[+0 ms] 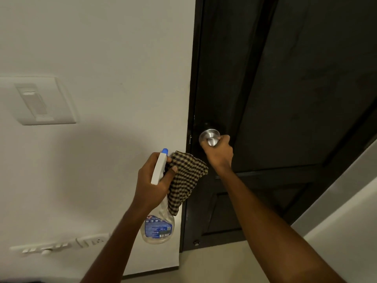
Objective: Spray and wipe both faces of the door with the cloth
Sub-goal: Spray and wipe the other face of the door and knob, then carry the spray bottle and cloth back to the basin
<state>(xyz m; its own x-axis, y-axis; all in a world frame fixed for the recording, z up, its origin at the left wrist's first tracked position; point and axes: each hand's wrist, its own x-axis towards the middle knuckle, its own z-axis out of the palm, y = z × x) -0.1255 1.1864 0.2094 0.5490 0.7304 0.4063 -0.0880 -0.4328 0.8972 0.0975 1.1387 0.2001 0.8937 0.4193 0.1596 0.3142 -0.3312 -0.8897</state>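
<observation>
A dark panelled door (pixel 295 99) fills the right half of the view, set in a dark frame. Its round steel knob (pixel 210 137) sits near the door's left edge. My right hand (pixel 219 153) grips the knob from below and to the right. My left hand (pixel 155 180) holds a clear spray bottle (pixel 160 225) with a white and blue trigger head, and a brown checked cloth (pixel 185 180) is bunched in the same grip. The cloth hangs down beside the bottle, just left of the door frame.
A white wall (pixel 102 48) stands left of the door. It bears a white switch plate (pixel 40 101) high up and a strip of switches and a socket (pixel 61 245) lower down. Pale floor (pixel 234 266) lies at the door's foot, with another white wall at lower right.
</observation>
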